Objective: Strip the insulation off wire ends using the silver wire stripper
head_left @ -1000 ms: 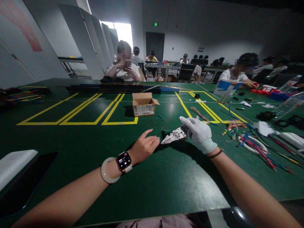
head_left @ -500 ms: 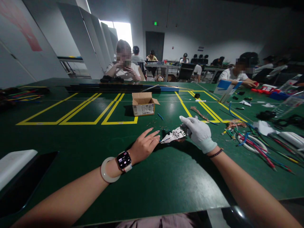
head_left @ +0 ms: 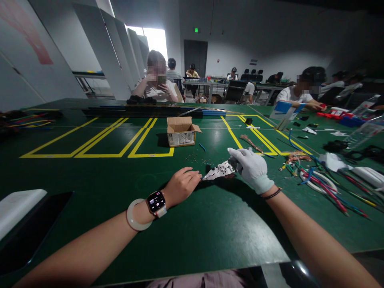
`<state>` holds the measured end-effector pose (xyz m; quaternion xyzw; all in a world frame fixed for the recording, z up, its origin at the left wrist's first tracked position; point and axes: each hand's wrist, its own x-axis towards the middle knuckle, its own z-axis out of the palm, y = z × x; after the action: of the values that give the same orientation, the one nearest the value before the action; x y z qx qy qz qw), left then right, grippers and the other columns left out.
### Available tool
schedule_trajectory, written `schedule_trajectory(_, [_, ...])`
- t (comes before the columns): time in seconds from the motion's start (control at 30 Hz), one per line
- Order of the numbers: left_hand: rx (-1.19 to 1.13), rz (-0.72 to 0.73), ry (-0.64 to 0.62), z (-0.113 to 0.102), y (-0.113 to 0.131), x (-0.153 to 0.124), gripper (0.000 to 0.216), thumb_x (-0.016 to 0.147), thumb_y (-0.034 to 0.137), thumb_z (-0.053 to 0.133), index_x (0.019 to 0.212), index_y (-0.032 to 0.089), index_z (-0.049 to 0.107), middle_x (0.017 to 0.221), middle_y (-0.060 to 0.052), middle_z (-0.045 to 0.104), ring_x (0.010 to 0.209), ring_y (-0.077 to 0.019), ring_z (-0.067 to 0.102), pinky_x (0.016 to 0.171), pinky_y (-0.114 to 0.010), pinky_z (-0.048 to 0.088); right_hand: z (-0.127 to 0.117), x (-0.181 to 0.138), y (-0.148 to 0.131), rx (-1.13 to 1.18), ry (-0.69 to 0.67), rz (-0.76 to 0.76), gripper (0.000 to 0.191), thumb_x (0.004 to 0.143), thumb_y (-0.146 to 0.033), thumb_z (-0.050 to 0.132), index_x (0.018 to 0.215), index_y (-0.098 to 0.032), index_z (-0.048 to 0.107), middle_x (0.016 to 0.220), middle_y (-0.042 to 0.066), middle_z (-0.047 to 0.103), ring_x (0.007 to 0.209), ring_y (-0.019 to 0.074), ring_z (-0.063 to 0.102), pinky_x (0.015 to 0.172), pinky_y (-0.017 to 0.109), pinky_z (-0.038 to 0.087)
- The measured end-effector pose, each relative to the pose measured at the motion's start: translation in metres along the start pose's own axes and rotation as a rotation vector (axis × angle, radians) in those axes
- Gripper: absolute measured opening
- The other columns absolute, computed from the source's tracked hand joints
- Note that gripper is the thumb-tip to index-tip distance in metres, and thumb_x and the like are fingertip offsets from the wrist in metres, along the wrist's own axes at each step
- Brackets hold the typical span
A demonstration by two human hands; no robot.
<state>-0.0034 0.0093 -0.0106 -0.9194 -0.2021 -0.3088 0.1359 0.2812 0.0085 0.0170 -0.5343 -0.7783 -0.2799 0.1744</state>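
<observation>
Gloved in pale grey, my right hand (head_left: 251, 166) is closed around the handles of a pair of silver wire strippers (head_left: 221, 171), whose pointed nose faces left. My bare left hand (head_left: 183, 182), wearing a watch (head_left: 156, 202) and a pale bangle (head_left: 135, 216), meets that nose with thumb and fingers pinched together. Whatever lies in the pinch is too small to make out. Loose copper strands (head_left: 207, 161) and a short blue piece of wire (head_left: 202, 147) lie on the green table just beyond.
An opened cardboard box (head_left: 182, 134) stands ahead. Yellow tape lines (head_left: 151, 155) mark the table. At right lie a copper wire bundle (head_left: 251, 143) and coloured wires (head_left: 325, 188). A black flat device (head_left: 36, 228) lies at left. Other people sit beyond the table.
The fingers of my left hand, spread out before, have curled in to a pinch at the tool's tip. My right hand and the wire strippers have hardly moved.
</observation>
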Motion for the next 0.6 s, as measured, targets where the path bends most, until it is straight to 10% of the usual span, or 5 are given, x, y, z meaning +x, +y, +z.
schedule_trajectory(0.6, [-0.986,-0.613,-0.225,-0.007,0.014,0.013,0.025,0.097,0.027,0.044,0.094,0.012,0.064,0.080,-0.006,0.073,0.076,-0.0152,0.069,0.069,-0.025,0.054,0.003,-0.001,0.002,-0.044,0.069,0.052,0.048,0.084,-0.015,0.045,0.129,-0.025,0.055,0.109,0.005,0.066,0.072,0.0176,0.057,0.056,0.028,0.034])
